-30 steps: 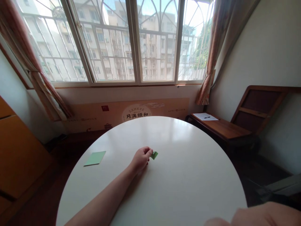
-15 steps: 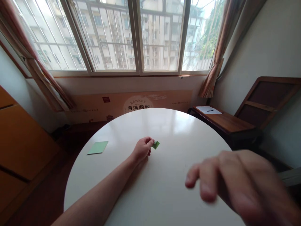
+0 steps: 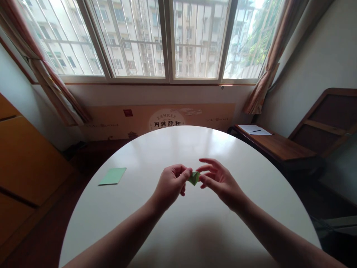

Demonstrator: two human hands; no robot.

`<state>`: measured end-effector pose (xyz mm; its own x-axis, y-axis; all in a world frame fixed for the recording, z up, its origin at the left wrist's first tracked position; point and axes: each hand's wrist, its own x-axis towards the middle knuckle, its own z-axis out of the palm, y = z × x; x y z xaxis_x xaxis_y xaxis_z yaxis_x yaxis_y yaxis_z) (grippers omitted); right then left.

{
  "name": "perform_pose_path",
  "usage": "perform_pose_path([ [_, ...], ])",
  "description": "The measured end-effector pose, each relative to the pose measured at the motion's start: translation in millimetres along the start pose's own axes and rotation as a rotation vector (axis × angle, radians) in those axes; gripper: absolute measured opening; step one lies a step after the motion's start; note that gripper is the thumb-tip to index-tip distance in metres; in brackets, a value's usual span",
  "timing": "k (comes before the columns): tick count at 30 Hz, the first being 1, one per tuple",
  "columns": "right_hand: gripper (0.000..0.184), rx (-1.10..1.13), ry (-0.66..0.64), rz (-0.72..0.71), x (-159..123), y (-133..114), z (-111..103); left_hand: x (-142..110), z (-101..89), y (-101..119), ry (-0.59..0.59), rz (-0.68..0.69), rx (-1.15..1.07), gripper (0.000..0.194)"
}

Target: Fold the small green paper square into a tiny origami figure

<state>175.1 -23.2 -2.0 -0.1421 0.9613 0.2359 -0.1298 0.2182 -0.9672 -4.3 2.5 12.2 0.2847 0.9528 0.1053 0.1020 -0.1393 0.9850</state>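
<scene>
A small piece of folded green paper (image 3: 194, 178) is held just above the middle of the table, with creases and a point facing down. My left hand (image 3: 174, 182) pinches its left side between thumb and fingers. At the paper's right corner, the thumb and a finger of my right hand (image 3: 220, 180) close on the edge, while its other fingers stay raised and spread. Part of the paper is hidden behind the fingertips. A pale green stack of square paper (image 3: 113, 176) lies apart, to the left of my left hand.
Both forearms reach over a round white table (image 3: 178, 145). Beyond it to the right stands a wooden bench (image 3: 284, 147) with white paper (image 3: 255, 130) and a pen on it. A printed cardboard panel (image 3: 111, 115) stands under the barred window.
My right hand has come in from the near right to the green paper and now touches its right corner. The left hand keeps its pinch. The view has shifted slightly.
</scene>
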Motion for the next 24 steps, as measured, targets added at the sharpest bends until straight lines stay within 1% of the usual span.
perform_pose_path([
  [2, 0.049, 0.023, -0.041, 0.047, -3.1, 4.9, 2.3, 0.3, 2.3, -1.7, -0.021, -0.024, -0.004, 0.033],
  [4, 0.041, 0.035, -0.020, 0.069, -3.8, 9.0, 3.7, 0.5, 4.5, -3.9, -0.052, -0.037, 0.010, 0.034],
  [7, 0.033, 0.056, -0.003, 0.091, -2.4, 13.4, 4.0, 0.9, 5.5, -6.2, -0.048, -0.059, 0.013, 0.033],
  [10, 0.029, 0.059, 0.007, 0.095, -1.1, 15.2, 4.1, 1.9, 4.0, -7.0, -0.036, -0.088, -0.011, 0.032],
  [15, 0.027, 0.086, 0.053, 0.132, -1.2, 14.9, 4.8, 5.2, 1.5, -8.2, -0.069, -0.118, -0.051, 0.035],
  [19, 0.029, 0.124, 0.089, 0.182, -0.7, 14.1, 3.6, 6.5, -0.8, -10.4, -0.082, -0.079, -0.052, 0.037],
  [24, 0.029, 0.158, 0.109, 0.205, -0.8, 13.0, 3.5, 4.9, -2.7, -10.2, -0.113, -0.006, 0.043, 0.028],
])
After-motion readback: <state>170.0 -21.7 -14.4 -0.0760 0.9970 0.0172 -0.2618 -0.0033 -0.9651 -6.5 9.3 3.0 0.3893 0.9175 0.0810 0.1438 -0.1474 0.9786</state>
